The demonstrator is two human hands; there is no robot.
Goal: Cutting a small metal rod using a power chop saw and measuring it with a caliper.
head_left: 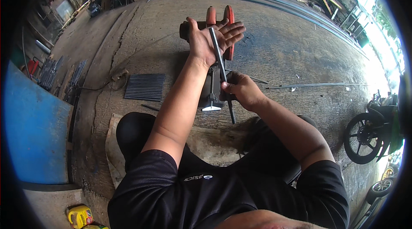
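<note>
The right hand (243,91) grips a straight grey metal bar (219,62), apparently steadying it across the open left hand (204,43).

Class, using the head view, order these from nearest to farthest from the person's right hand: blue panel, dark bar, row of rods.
1. Dark bar: gripped in the right hand.
2. Row of rods: off to the hand's left.
3. Blue panel: much farther left, near the picture's edge.

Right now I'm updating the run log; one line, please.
left hand: open, palm up; right hand: holding dark bar, end over left palm; rods: on floor
</note>
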